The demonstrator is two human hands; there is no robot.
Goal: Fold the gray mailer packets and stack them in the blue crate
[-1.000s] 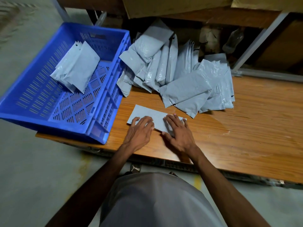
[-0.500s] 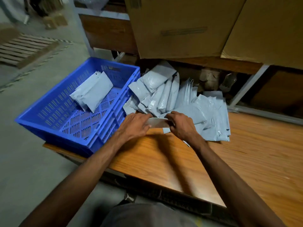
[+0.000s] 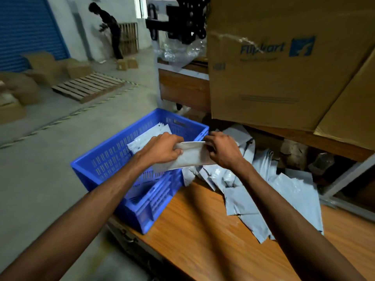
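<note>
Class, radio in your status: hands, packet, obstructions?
Both hands, left and right, gripping folded packet. Held above blue crate edge. Nothing blocking.

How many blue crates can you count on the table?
1: the crate sits on the table's left end, under the packet both hands hold. None seem hidden.
</note>
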